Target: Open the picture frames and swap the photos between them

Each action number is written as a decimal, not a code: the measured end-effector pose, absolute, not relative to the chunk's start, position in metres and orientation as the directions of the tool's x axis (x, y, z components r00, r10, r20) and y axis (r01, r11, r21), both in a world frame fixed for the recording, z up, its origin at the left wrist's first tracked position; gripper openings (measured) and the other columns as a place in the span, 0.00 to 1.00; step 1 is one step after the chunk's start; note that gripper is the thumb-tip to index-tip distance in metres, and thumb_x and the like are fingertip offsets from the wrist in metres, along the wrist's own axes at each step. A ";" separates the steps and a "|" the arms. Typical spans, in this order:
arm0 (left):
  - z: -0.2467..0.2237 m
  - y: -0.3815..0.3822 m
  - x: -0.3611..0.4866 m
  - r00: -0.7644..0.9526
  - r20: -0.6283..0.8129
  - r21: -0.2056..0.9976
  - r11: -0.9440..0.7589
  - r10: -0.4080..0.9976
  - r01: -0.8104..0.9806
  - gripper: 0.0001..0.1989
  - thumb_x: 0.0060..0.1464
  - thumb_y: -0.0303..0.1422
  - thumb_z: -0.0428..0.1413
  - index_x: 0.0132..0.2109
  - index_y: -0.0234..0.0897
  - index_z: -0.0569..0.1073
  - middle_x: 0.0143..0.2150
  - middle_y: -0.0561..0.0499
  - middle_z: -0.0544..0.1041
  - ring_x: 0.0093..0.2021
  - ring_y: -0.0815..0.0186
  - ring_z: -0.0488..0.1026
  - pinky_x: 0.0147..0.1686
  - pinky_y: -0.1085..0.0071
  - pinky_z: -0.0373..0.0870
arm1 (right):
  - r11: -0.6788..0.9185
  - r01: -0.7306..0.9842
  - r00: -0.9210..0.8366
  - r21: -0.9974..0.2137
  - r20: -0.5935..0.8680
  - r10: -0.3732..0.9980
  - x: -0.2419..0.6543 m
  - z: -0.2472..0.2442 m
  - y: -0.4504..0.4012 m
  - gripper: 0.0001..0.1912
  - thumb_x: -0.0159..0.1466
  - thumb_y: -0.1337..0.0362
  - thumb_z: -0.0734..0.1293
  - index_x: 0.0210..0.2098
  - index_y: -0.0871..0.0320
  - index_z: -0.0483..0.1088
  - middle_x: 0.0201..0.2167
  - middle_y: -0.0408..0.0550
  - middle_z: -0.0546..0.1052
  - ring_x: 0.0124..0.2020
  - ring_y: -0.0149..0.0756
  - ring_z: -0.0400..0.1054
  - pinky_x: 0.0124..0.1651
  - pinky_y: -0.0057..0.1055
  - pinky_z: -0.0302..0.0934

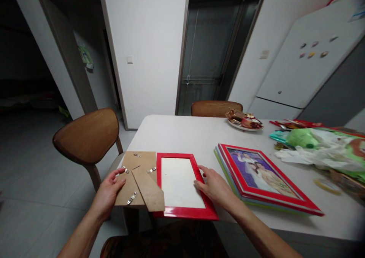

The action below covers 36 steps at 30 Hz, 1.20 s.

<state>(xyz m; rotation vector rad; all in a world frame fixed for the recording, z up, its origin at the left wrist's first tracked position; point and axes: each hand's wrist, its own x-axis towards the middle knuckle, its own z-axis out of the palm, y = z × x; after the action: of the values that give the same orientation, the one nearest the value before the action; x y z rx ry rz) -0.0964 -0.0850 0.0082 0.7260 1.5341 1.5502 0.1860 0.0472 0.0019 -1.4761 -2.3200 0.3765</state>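
Note:
A brown backing board with metal clips and a fold-out stand leg lies at the table's near left corner, partly past the edge. My left hand is at its left side, thumb and fingers closed on the board's edge beside a clip. Touching the board on the right is a red picture frame, with a plain white panel inside its border. My right hand grips the frame's right side, the thumb reaching over the panel and the index finger on the border. Its other fingers are mostly hidden.
Right of my right hand sits a stack of frames, topped by a red-framed photo. Farther back are a plate of items, plastic bags and a tape roll. Wooden chairs stand left and behind the white table.

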 end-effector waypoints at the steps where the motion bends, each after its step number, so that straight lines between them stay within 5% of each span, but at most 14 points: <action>1: 0.005 -0.086 -0.104 -0.511 -0.139 0.990 0.110 0.848 -0.086 0.21 0.40 0.33 0.56 0.44 0.36 0.62 0.28 0.54 0.73 0.24 0.69 0.71 0.23 0.75 0.66 | 0.415 0.818 -0.389 -0.399 0.148 0.909 0.187 -0.003 0.049 0.25 0.51 0.64 0.60 0.49 0.64 0.60 0.39 0.55 0.70 0.38 0.39 0.64 0.41 0.31 0.55; 6: -0.005 -0.081 -0.124 -0.572 0.029 0.898 0.231 0.820 0.375 0.18 0.37 0.34 0.56 0.39 0.36 0.67 0.31 0.51 0.73 0.34 0.58 0.71 0.35 0.63 0.66 | 0.338 0.823 -0.313 -0.456 0.132 0.941 0.184 -0.004 0.054 0.27 0.48 0.70 0.59 0.49 0.65 0.59 0.33 0.54 0.72 0.34 0.38 0.65 0.37 0.30 0.55; 10: 0.000 -0.078 -0.097 -0.508 0.367 0.649 0.177 0.779 0.740 0.18 0.41 0.33 0.52 0.43 0.35 0.66 0.48 0.43 0.66 0.51 0.53 0.60 0.51 0.56 0.53 | 0.040 0.564 -0.212 -0.825 -0.098 0.972 0.186 0.008 0.050 0.31 0.49 0.69 0.57 0.53 0.64 0.51 0.25 0.48 0.71 0.23 0.34 0.65 0.28 0.29 0.58; 12: 0.006 -0.079 -0.063 -0.415 0.384 0.654 0.074 0.824 0.753 0.18 0.44 0.32 0.50 0.45 0.35 0.64 0.52 0.43 0.62 0.53 0.57 0.58 0.53 0.57 0.53 | -0.157 0.260 -0.298 -0.953 -0.234 0.925 0.188 0.014 0.044 0.35 0.49 0.69 0.55 0.57 0.61 0.43 0.27 0.47 0.72 0.22 0.33 0.66 0.27 0.30 0.60; 15: 0.014 -0.078 -0.001 -0.200 0.340 0.687 -0.098 0.919 0.720 0.21 0.45 0.30 0.52 0.49 0.38 0.60 0.55 0.45 0.59 0.56 0.58 0.54 0.53 0.57 0.53 | -0.301 -0.029 -0.415 -0.953 -0.263 0.871 0.186 0.023 0.033 0.39 0.49 0.70 0.56 0.58 0.57 0.35 0.33 0.48 0.73 0.27 0.35 0.69 0.30 0.32 0.63; 20: 0.022 -0.066 0.060 0.036 0.457 0.591 -0.334 0.889 0.734 0.27 0.43 0.29 0.55 0.52 0.38 0.57 0.56 0.44 0.58 0.54 0.55 0.56 0.52 0.54 0.56 | -0.272 -0.122 -0.435 -0.955 -0.194 0.879 0.180 0.036 0.026 0.40 0.50 0.67 0.60 0.58 0.54 0.37 0.35 0.47 0.73 0.29 0.35 0.70 0.31 0.32 0.64; 25: 0.036 -0.066 0.050 0.166 0.580 0.425 -0.470 0.797 0.774 0.21 0.49 0.23 0.46 0.52 0.38 0.57 0.42 0.45 0.70 0.41 0.62 0.67 0.41 0.64 0.67 | -0.260 -0.148 -0.419 -0.954 -0.178 0.890 0.181 0.039 0.029 0.38 0.47 0.65 0.66 0.55 0.54 0.48 0.28 0.43 0.73 0.23 0.30 0.67 0.26 0.27 0.63; 29: 0.045 -0.078 0.020 -0.214 0.647 0.578 -0.288 0.731 0.764 0.22 0.49 0.24 0.47 0.52 0.39 0.56 0.36 0.50 0.69 0.33 0.67 0.69 0.36 0.70 0.68 | -0.219 -0.094 -0.363 -0.971 -0.171 0.916 0.182 0.028 0.036 0.38 0.47 0.66 0.67 0.55 0.58 0.49 0.21 0.40 0.70 0.19 0.27 0.63 0.21 0.22 0.59; 32: 0.039 -0.087 -0.006 -0.517 0.478 0.820 -0.149 0.710 0.553 0.24 0.46 0.28 0.51 0.52 0.39 0.56 0.33 0.53 0.66 0.29 0.70 0.69 0.28 0.74 0.69 | -0.156 0.025 -0.316 -0.987 -0.156 0.936 0.183 0.016 0.042 0.34 0.47 0.66 0.65 0.53 0.61 0.53 0.16 0.37 0.67 0.16 0.26 0.60 0.18 0.20 0.54; 36: 0.012 -0.094 -0.033 -0.636 0.227 0.971 -0.121 0.737 0.206 0.26 0.43 0.31 0.54 0.50 0.37 0.54 0.31 0.55 0.64 0.31 0.70 0.69 0.31 0.75 0.68 | -0.046 0.227 -0.281 -0.973 -0.111 0.953 0.186 0.005 0.048 0.32 0.48 0.65 0.62 0.53 0.63 0.54 0.19 0.40 0.70 0.17 0.27 0.61 0.20 0.22 0.53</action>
<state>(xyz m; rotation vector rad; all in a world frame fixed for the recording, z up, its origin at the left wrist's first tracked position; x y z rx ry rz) -0.0326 -0.0943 0.0118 1.0431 1.7579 1.8082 0.1864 0.0480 0.0050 -1.2792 -1.5590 1.3781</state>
